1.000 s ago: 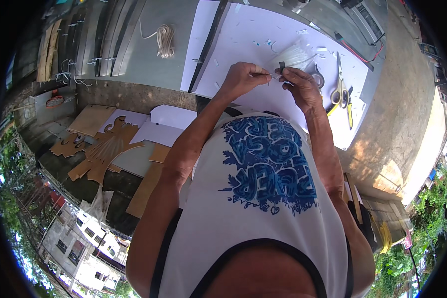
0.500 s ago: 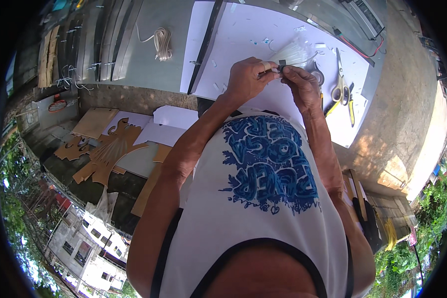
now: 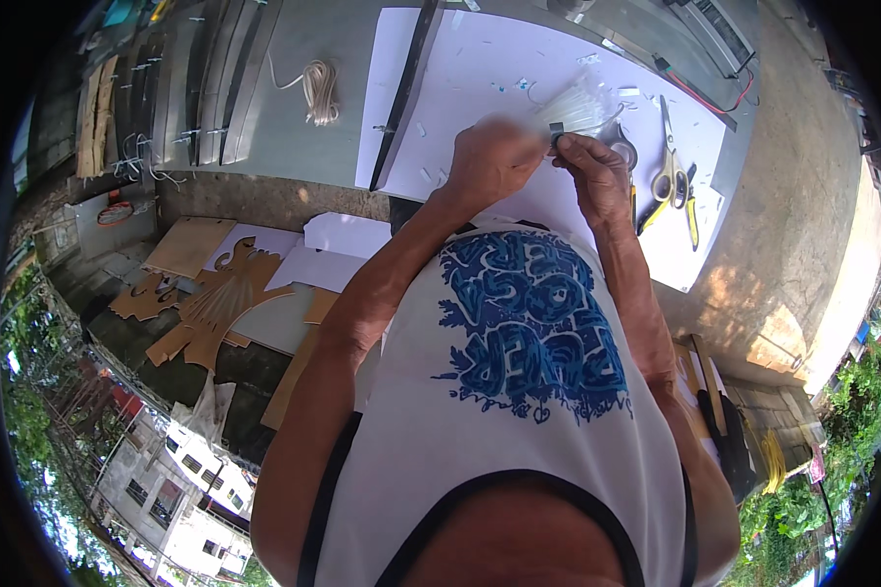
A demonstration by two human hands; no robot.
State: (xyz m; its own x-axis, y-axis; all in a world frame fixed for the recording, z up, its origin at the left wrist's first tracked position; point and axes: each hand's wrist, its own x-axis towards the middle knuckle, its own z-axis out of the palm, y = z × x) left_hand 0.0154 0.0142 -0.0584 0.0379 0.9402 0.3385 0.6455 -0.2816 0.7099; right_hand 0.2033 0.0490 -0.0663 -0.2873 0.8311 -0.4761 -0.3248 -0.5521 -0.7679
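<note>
Over the white sheet (image 3: 460, 78) on the table, my two hands are close together. Between the thumb and fingertips of my right hand (image 3: 599, 174) is a small dark piece (image 3: 557, 133), too small to name. My left hand (image 3: 499, 161) is right beside that piece, its fingers bent but smeared, so their grip does not show. Just beyond the hands lies a fanned bundle of clear plastic strips (image 3: 579, 106). A roll of dark tape (image 3: 625, 151) is partly hidden behind my right hand.
Scissors (image 3: 668, 166) and a yellow-handled cutter (image 3: 693, 220) lie right of my hands. A long dark bar (image 3: 401, 108) crosses the sheet's left side. Farther left are a coil of pale cord (image 3: 320, 93) and several metal strips (image 3: 206, 88). Brown cut-out panels (image 3: 220, 293) rest lower left.
My left hand's fingers have become blurred and shifted slightly at the dark piece. My right hand keeps its pinch in nearly the same place.
</note>
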